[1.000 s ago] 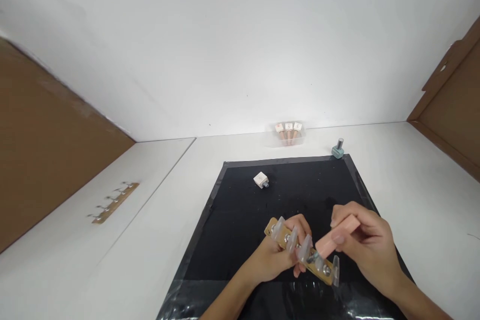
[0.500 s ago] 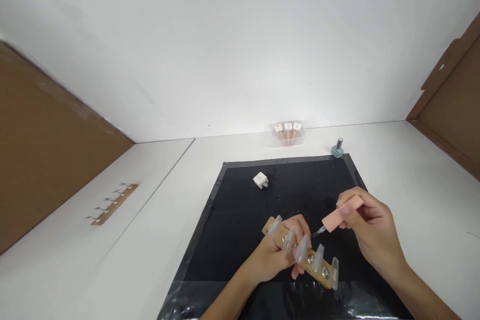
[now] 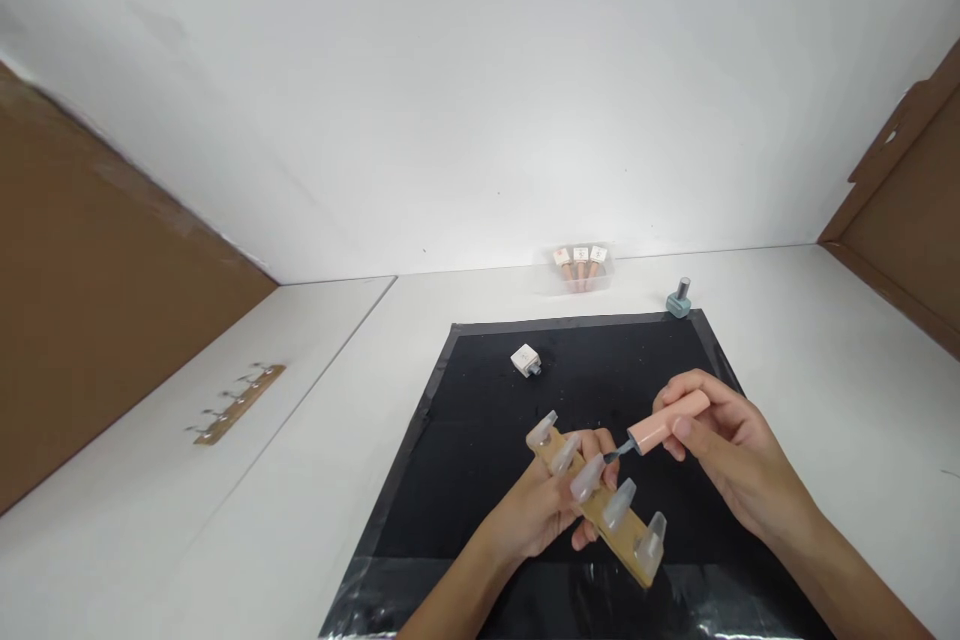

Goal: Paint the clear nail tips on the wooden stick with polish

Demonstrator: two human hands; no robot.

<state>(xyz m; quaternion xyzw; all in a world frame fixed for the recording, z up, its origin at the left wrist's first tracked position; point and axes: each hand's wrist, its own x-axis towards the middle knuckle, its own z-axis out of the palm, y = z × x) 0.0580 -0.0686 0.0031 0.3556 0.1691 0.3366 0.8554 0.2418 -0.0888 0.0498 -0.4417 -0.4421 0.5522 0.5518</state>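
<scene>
My left hand (image 3: 536, 510) grips a wooden nail display stand (image 3: 624, 545) that slants down to the right. Several clear, pale false nails (image 3: 587, 478) stick up from it in a row. In my right hand (image 3: 739, 450) is a nail polish brush (image 3: 667, 422) with a pink cap, pinched between thumb and fingers. Its dark grey bristles lie close to the middle false nail; whether they touch it I cannot tell. An uncapped white polish bottle (image 3: 526, 360) stands or lies on the black mat (image 3: 480, 390) beyond my hands.
A second wooden stand (image 3: 241, 405) with metal posts lies on the white table at the left. A clear tray (image 3: 576, 280) with three pink-capped bottles is near the wall. A teal bottle (image 3: 679, 300) stands at the mat's far right corner. Cardboard panels (image 3: 911, 200) flank the sides.
My right hand has moved left, bringing the brush tip close to the middle false nail. My left hand has tilted the stand, so the nails lean differently.
</scene>
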